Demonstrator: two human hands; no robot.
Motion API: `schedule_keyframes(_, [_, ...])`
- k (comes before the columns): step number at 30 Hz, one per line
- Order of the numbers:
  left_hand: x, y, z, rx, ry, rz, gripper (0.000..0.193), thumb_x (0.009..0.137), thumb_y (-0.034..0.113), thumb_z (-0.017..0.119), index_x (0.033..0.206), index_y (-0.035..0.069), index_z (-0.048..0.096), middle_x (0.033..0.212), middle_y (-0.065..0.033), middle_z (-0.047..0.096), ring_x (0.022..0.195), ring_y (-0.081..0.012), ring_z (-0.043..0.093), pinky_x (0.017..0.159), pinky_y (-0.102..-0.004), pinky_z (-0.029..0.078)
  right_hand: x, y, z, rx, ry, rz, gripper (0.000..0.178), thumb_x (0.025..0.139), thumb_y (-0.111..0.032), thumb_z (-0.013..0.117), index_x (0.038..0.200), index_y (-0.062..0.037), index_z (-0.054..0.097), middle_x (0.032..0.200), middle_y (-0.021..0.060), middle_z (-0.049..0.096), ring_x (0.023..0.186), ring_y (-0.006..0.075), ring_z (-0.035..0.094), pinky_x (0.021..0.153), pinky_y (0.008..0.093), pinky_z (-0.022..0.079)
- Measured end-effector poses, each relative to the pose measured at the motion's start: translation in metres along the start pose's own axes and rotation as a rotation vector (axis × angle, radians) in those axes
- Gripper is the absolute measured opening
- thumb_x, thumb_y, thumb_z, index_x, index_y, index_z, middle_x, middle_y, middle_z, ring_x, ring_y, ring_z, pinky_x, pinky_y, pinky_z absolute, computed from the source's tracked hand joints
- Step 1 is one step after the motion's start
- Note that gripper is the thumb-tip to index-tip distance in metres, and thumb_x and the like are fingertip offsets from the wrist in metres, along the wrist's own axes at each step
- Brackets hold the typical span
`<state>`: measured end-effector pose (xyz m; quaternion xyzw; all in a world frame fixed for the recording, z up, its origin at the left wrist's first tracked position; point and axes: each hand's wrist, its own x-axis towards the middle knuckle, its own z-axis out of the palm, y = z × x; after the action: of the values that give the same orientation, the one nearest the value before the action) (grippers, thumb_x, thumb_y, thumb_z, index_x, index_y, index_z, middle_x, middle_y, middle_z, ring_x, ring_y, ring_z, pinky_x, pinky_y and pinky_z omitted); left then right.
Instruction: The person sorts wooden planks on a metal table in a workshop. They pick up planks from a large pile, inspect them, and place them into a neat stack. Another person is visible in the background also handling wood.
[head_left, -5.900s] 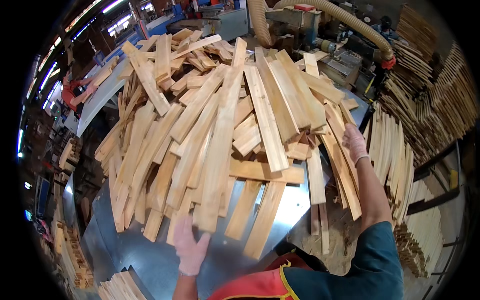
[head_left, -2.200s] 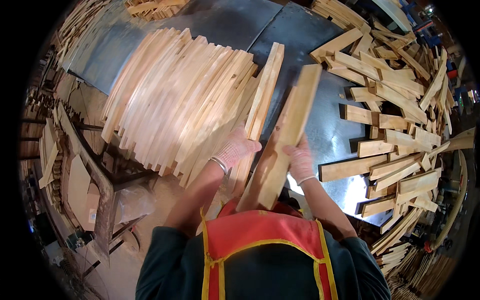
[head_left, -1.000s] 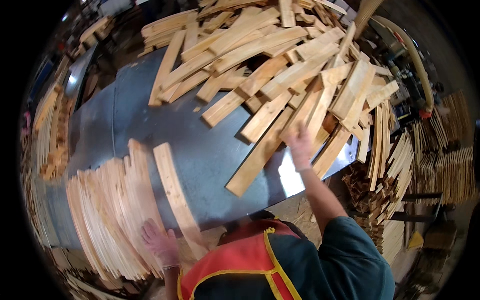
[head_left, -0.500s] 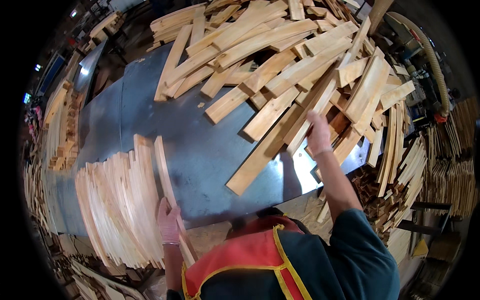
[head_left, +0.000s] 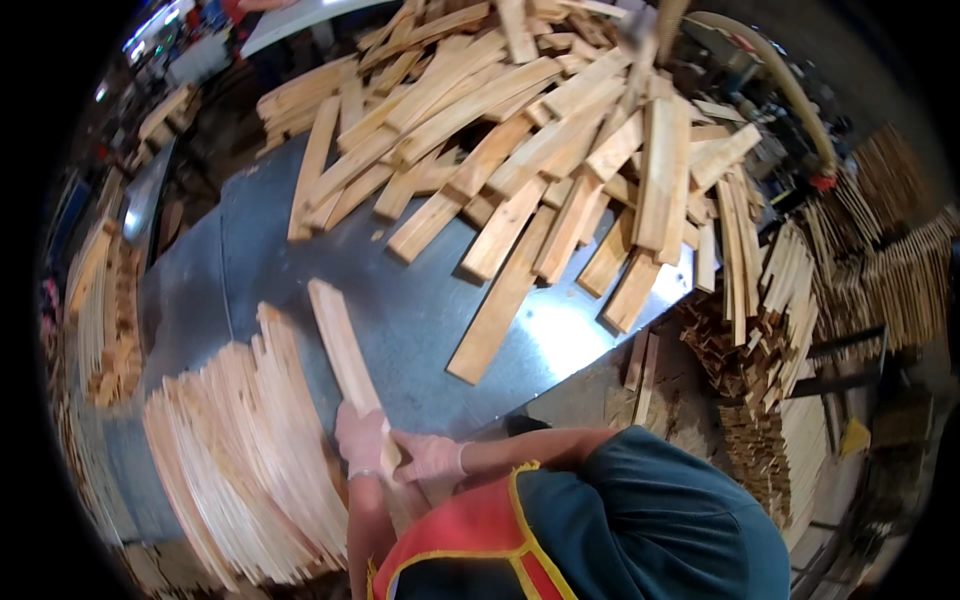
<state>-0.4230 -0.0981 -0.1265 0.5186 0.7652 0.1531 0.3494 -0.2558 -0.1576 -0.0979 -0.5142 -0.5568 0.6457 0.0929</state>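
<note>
A pale wooden board (head_left: 345,345) lies at a slant in front of me, its wide face up and its far end over the metal table (head_left: 270,260). My left hand (head_left: 362,438), in a pinkish glove, is closed on the board's near part. Close beside it my right hand (head_left: 428,458), gloved alike, grips the same board at its right edge; some of its fingers are hidden. Just left of my hands, a row of pale boards (head_left: 240,440) stands packed side by side. The near end of the held board runs down toward my red apron (head_left: 460,515).
A loose heap of boards (head_left: 540,150) covers the table's far and right part, several ends jutting toward me. Another stack (head_left: 105,310) stands at the left. Right of the table are stacked slats (head_left: 770,310) and a ribbed hose (head_left: 790,75).
My right hand has left the heap and come over to the board beside my left hand. The board near my left hand now shows its wide face. The view has shifted.
</note>
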Motion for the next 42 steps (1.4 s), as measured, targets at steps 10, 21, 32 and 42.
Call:
schedule_keyframes(10, [-0.033, -0.031, -0.032, 0.99, 0.255, -0.058, 0.094, 0.089, 0.04, 0.072, 0.165, 0.011, 0.025, 0.171, -0.0122, 0.023, 0.158, -0.0322, 0.019, 0.128, -0.0445, 0.019, -0.088, 0.151, -0.249, 0.461, 1.006, -0.243, 0.068, 0.092, -0.031, 0.075, 0.148, -0.0014, 0.051, 0.136, 0.0129, 0.064, 0.127, 0.0236, 0.061, 0.11, 0.0348, 0.049])
schedule_keyframes(21, [-0.04, 0.154, 0.155, 0.624, -0.146, 0.551, 0.099, 0.076, 0.055, 0.08, 0.154, 0.007, 0.043, 0.154, -0.0172, 0.046, 0.146, -0.0356, 0.038, 0.119, -0.0488, 0.033, -0.234, 0.256, -0.563, -0.149, 1.725, 0.524, 0.106, 0.078, -0.051, 0.084, 0.157, 0.0031, 0.037, 0.151, 0.0315, 0.05, 0.136, 0.0418, 0.054, 0.112, 0.0441, 0.044])
schedule_keyframes(32, [-0.048, 0.192, 0.079, 0.912, 0.109, 0.789, 0.073, 0.081, 0.034, 0.075, 0.147, 0.013, 0.052, 0.116, -0.0129, 0.063, 0.1, -0.0319, 0.064, 0.086, -0.0444, 0.051, -0.199, 0.244, -0.531, 0.846, 1.414, -0.141, 0.066, 0.088, -0.023, 0.079, 0.146, -0.0043, 0.051, 0.113, 0.0104, 0.071, 0.101, 0.0283, 0.068, 0.09, 0.0392, 0.054])
schedule_keyframes(42, [-0.092, 0.067, 0.004, -1.068, -0.364, -0.255, 0.048, 0.093, 0.017, 0.065, 0.135, -0.002, 0.054, 0.108, -0.0135, 0.068, 0.09, -0.0231, 0.069, 0.082, -0.035, 0.059, -0.161, 0.192, -0.377, 0.964, 1.131, -0.33, 0.06, 0.09, -0.008, 0.074, 0.143, -0.0042, 0.048, 0.116, 0.0113, 0.066, 0.106, 0.0273, 0.067, 0.088, 0.0389, 0.06])
